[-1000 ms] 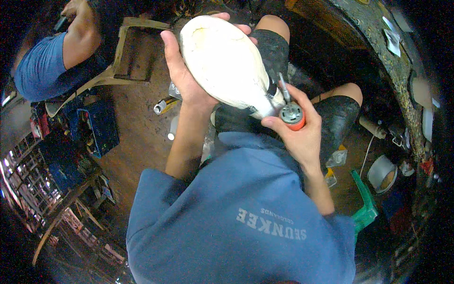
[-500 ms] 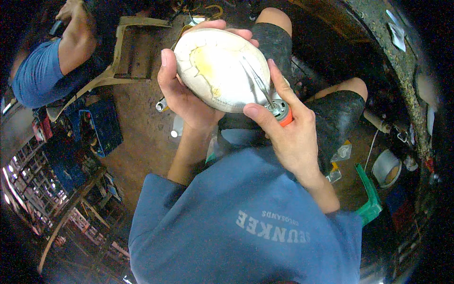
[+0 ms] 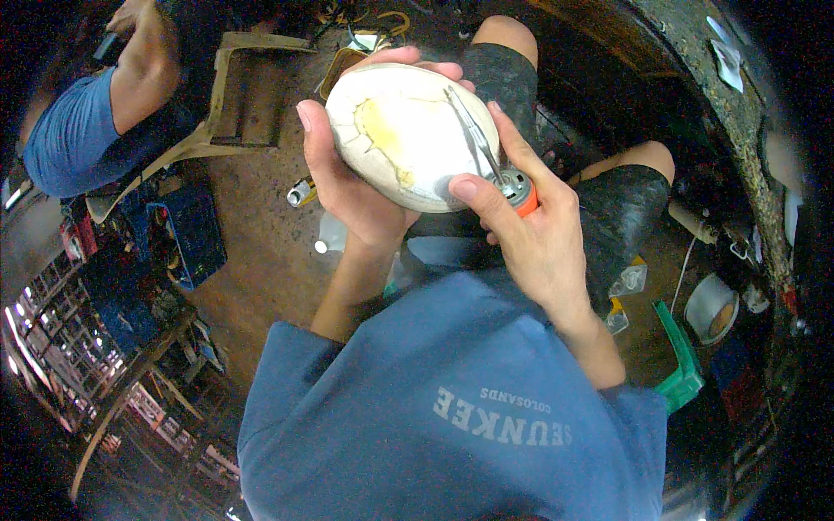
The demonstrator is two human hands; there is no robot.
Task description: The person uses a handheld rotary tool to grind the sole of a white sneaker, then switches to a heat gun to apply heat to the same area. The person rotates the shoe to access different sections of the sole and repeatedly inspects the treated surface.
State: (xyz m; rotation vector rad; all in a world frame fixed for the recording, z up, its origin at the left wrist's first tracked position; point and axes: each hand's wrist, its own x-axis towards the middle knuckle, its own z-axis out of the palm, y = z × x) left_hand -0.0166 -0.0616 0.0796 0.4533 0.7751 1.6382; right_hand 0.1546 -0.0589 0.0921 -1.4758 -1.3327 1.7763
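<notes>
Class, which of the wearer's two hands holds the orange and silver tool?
The right hand: it grips that tool, while the left hand cradles the pale oval piece.

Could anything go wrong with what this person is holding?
Possibly. The thin metal bit on the motor tool lies over the pale face of the white oval piece; a slip might scratch it. The bare right hand has its thumb close to that bit, so it could get nicked. The left hand's thumb tip stands off the piece, so it might shift.
</notes>
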